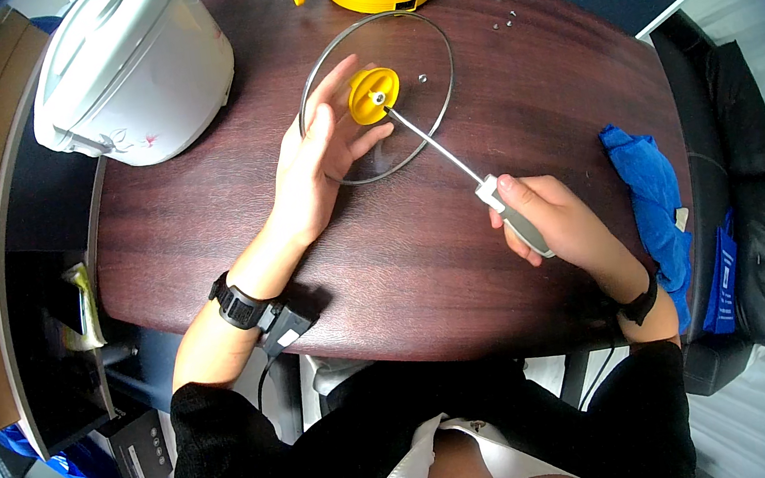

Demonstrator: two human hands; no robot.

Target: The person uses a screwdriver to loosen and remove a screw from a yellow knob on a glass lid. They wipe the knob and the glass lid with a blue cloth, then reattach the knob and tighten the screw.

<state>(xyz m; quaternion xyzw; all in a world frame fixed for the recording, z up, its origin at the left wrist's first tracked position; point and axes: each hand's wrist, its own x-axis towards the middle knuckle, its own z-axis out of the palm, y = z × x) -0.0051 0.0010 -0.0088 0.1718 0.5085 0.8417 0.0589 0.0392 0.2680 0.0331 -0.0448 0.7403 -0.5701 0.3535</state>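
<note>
glass lid [416, 97] and screwdriver [489, 190] fill both hands [307, 171]: lid held left, handle gripped right.

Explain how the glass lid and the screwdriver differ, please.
The lid is round and transparent; the screwdriver is long and opaque. The lid shows a yellow knob; the screwdriver, a grey and white handle. The left hand holds the lid; the right hand, the screwdriver. Both are over the table.

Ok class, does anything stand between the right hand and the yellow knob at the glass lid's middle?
Nothing visible blocks it: the screwdriver in the right hand spans the way to the yellow knob, clear of the left hand. Whether the glass lid lies between is hard to tell.
</note>
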